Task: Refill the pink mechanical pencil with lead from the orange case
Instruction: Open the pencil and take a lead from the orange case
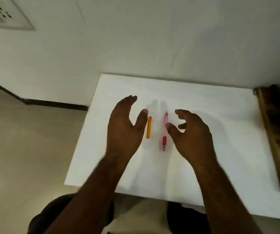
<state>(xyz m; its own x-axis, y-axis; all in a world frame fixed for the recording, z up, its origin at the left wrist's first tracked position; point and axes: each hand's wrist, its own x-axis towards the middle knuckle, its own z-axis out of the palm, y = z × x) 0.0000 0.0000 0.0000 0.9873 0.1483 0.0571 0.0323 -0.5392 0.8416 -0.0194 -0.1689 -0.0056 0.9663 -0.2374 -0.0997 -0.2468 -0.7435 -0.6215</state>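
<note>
Currently both lie parallel at frame centre on the white surface (203, 149), long axes running up-down: orange lead case (149, 127) just right of the left hand (125, 128), pink mechanical pencil (165, 131) just left of the right hand (192, 132); both hands spread wide, empty, each nearest its own item

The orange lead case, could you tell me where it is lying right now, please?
In the head view the orange lead case lies on the white board, just left of the pink mechanical pencil, beside the open left hand's thumb.
</note>
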